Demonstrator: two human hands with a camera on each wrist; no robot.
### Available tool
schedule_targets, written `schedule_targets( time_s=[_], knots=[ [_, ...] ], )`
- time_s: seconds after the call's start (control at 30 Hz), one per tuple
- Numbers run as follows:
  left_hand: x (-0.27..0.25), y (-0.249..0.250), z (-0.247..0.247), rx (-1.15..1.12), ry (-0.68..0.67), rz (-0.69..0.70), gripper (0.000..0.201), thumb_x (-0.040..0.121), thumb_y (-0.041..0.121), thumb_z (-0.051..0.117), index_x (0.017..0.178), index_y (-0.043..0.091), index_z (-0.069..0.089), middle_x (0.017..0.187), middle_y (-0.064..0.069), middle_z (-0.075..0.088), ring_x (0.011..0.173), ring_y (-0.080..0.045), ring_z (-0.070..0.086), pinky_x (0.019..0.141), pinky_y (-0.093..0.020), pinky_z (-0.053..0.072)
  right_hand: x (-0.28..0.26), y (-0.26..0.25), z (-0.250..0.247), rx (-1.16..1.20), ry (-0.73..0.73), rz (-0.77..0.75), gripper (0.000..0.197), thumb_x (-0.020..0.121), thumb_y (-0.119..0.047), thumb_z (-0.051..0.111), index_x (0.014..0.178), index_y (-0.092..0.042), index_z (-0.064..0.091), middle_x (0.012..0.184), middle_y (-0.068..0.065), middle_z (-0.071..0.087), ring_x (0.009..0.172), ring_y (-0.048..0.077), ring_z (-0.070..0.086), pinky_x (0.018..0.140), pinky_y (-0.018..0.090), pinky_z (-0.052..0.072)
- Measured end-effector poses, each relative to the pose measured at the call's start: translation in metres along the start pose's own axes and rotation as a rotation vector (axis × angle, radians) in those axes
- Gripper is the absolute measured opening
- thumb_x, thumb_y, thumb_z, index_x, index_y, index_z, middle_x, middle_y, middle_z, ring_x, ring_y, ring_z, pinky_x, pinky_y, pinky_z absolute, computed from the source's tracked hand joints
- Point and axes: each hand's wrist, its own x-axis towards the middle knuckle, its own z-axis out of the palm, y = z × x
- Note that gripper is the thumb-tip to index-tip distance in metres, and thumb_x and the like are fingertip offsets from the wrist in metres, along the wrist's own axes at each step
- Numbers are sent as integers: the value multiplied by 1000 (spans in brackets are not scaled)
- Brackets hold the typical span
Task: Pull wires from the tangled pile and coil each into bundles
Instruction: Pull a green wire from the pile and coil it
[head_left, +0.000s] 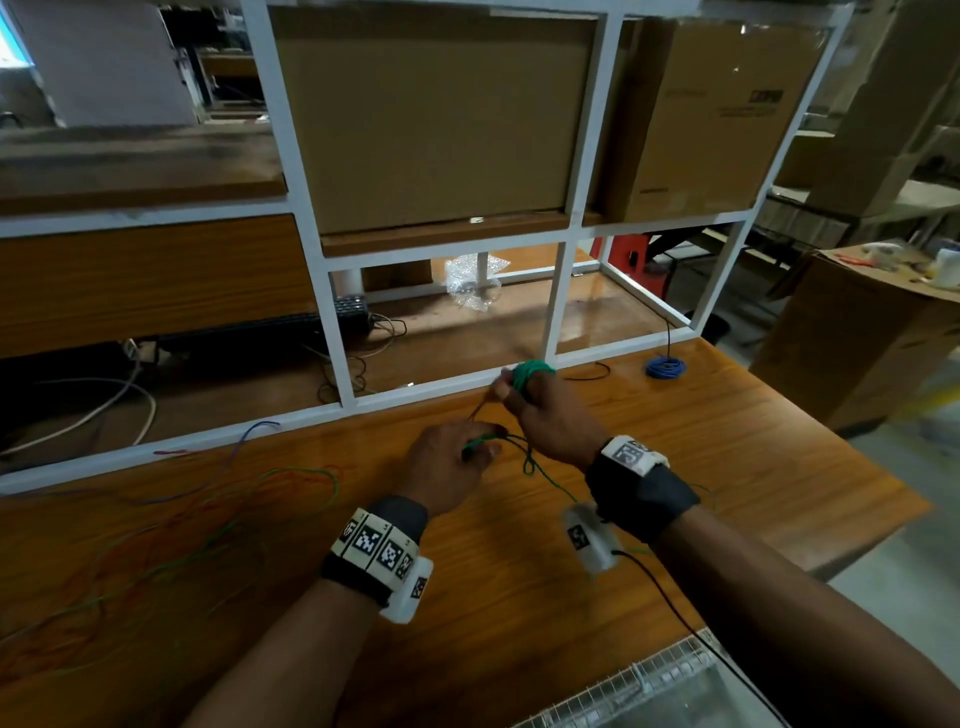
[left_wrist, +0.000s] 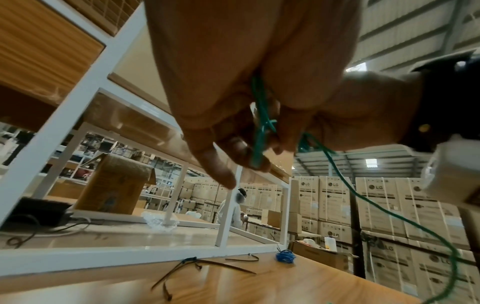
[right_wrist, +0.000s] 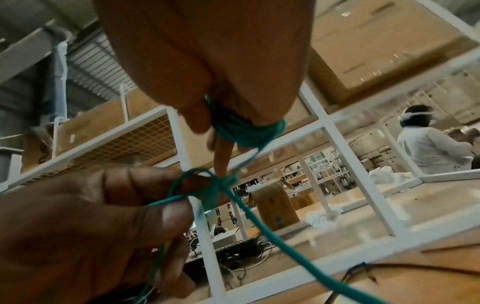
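Observation:
A green wire coil (head_left: 532, 371) is wound round the fingers of my right hand (head_left: 511, 389), seen close in the right wrist view as the coil (right_wrist: 246, 131) beside the thumb. The loose green wire (head_left: 537, 470) runs from there to my left hand (head_left: 478, 447), which pinches it between thumb and forefinger (right_wrist: 179, 207). In the left wrist view the green wire (left_wrist: 259, 133) passes between the curled fingers and trails off to the right. The tangled pile (head_left: 182, 519) of thin coloured wires lies on the wooden table (head_left: 727, 493) at the left. A finished blue bundle (head_left: 665, 367) sits at the back right.
A white metal shelf frame (head_left: 550, 306) stands right behind the hands, with cardboard boxes (head_left: 436, 119) on it. Black cable ties (left_wrist: 197, 265) lie by the frame's base near the blue bundle (left_wrist: 285, 256). A wire-mesh item (head_left: 649, 691) is at the near edge. The table ends at the right.

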Motion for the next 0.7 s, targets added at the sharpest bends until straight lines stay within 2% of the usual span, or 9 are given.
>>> schedule_targets(
  time_s=[0.1, 0.2, 0.33, 0.4, 0.47, 0.53, 0.6, 0.67, 0.7],
  knots=[
    [-6, -12, -9, -130, 66, 73, 24, 96, 24, 65, 114, 36, 74, 105, 10, 72, 98, -7, 65, 85, -30, 54, -4, -4, -14, -175, -224, 45, 27, 106, -34, 53, 96, -21, 74, 92, 5, 72, 89, 22, 67, 86, 50, 56],
    [-12, -16, -14, -315, 113, 81, 33, 93, 7, 65, 106, 35, 75, 97, 11, 72, 94, -10, 66, 85, -25, 53, -6, -7, -29, -182, -351, 81, 21, 105, -30, 55, 95, -26, 74, 104, 0, 73, 99, 19, 67, 94, 45, 55],
    [-14, -22, -28, -657, 324, -54, 38, 96, 1, 59, 97, 33, 79, 82, 0, 72, 80, -16, 68, 78, -30, 58, -10, 2, -50, -281, -592, 133, 26, 101, -25, 55, 96, -26, 80, 121, -9, 69, 113, 12, 62, 102, 36, 50],
    [-14, -32, -40, -691, 389, -125, 32, 97, 3, 57, 100, 28, 78, 77, -3, 69, 75, -16, 65, 73, -28, 59, -16, 9, -58, -336, -684, 140, 30, 99, -12, 54, 97, -28, 79, 122, -16, 67, 113, 7, 62, 99, 30, 51],
    [-14, -42, -50, -682, 423, -231, 28, 97, 8, 60, 99, 29, 78, 72, 2, 69, 71, -11, 64, 68, -26, 56, -20, 17, -62, -361, -671, 117, 31, 98, -9, 56, 91, -30, 78, 118, -18, 67, 107, 7, 64, 92, 30, 54],
    [-18, -49, -57, -540, 290, -235, 22, 94, 8, 64, 106, 22, 75, 74, 11, 73, 71, -1, 65, 66, -20, 54, -23, 24, -63, -298, -557, 116, 27, 96, -10, 62, 83, -27, 78, 111, -14, 69, 97, 10, 67, 85, 36, 57],
    [-22, -50, -58, -457, 70, -201, 25, 89, 1, 69, 108, 16, 73, 87, 15, 76, 84, 3, 68, 73, -19, 56, -23, 27, -61, -249, -433, 107, 25, 96, -7, 62, 82, -20, 79, 107, -12, 71, 93, 12, 67, 83, 36, 57],
    [-21, -53, -54, -496, -108, -235, 34, 85, 0, 72, 114, 16, 71, 109, 3, 75, 97, -4, 68, 75, -21, 55, -24, 28, -55, -225, -356, 92, 27, 97, -7, 62, 81, -20, 80, 102, -14, 73, 93, 8, 67, 83, 33, 56],
    [-19, -52, -51, -502, -141, -285, 41, 84, 4, 74, 122, 17, 67, 118, -3, 71, 102, -8, 67, 77, -22, 55, -24, 28, -51, -212, -338, 89, 28, 97, -9, 63, 80, -23, 80, 100, -14, 74, 92, 6, 67, 83, 32, 56]
  ],
)
